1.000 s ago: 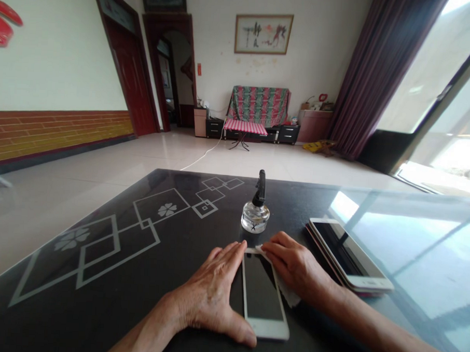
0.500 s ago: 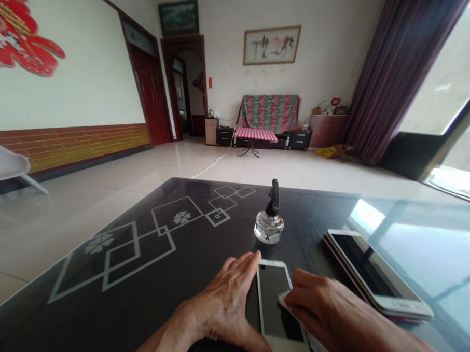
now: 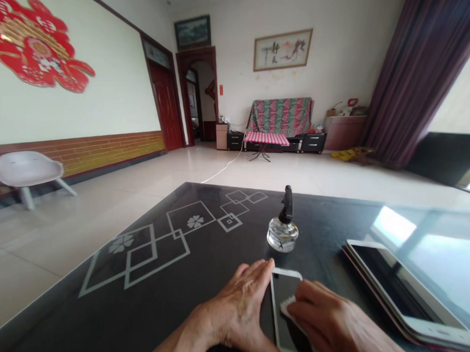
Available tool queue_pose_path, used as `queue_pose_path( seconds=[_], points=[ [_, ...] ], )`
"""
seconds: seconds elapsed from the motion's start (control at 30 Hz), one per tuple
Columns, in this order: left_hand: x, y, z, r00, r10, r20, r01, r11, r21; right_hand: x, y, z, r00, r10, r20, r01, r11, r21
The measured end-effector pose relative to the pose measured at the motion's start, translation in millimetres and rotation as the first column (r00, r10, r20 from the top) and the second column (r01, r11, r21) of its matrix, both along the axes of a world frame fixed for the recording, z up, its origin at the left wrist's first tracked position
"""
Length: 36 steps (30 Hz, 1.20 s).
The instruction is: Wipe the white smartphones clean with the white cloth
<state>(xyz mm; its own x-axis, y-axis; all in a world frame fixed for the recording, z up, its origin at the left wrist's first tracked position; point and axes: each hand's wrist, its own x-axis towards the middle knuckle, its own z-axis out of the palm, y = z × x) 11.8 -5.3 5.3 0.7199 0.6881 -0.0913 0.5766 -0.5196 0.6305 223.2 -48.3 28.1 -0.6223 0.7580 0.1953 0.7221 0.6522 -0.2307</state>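
A white phone (image 3: pixel 287 303) with a dark screen lies flat on the black glass table (image 3: pixel 168 277), close to the bottom edge of the view. My left hand (image 3: pixel 239 313) rests flat beside the phone's left edge, fingers together and stretched out, thumb along the phone's lower part. My right hand (image 3: pixel 329 330) presses a small white cloth (image 3: pixel 286 304) onto the phone's screen, fingers closed over it. A small clear spray bottle (image 3: pixel 283 228) with a black nozzle stands upright just beyond the phone.
Two stacked phones (image 3: pixel 401 295) lie on the table at the right. White line patterns mark the table's left half. Beyond the table are a tiled floor, a white chair (image 3: pixel 27 173) at the left and a covered sofa (image 3: pixel 280 115) against the far wall.
My right hand has drawn the cloth from the phone's top edge down onto the screen. The camera has tilted up and turned left, so the phone and hands sit lower in view.
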Motion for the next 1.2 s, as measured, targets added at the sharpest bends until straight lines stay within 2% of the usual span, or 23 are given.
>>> queue_pose_path(
  seconds=[0.2,0.37,0.57,0.77,1.03,1.1,1.2],
  points=[
    [1,-2,3.5,1.0,0.009,0.012,-0.009,1.0,0.004,10,26,-18.7,0.989,-0.11,-0.094,0.12,0.988,0.099],
    [1,-1,2.9,1.0,-0.003,0.013,0.003,1.0,0.013,11,25,-21.2,0.979,-0.153,-0.137,0.166,0.982,0.087],
    [0,-2,4.5,1.0,-0.001,-0.008,0.002,1.0,0.004,11,15,-9.5,0.993,-0.054,-0.108,0.055,0.998,0.012],
    [2,-2,4.1,0.999,0.03,-0.038,-0.03,1.0,0.005,7,10,-4.3,0.994,-0.034,-0.104,0.033,0.999,-0.01],
    [3,-3,8.4,0.996,0.087,-0.033,-0.087,0.996,-0.005,-8,-15,25.2,0.996,0.077,-0.037,-0.082,0.984,-0.158],
    [2,-3,7.2,0.996,0.078,-0.038,-0.078,0.997,0.004,-11,-16,24.1,0.993,0.103,-0.05,-0.11,0.982,-0.155],
    [2,-2,2.3,0.997,0.073,-0.032,-0.072,0.997,0.033,-10,-5,9.4,0.99,0.123,-0.073,-0.129,0.988,-0.08]
  ],
)
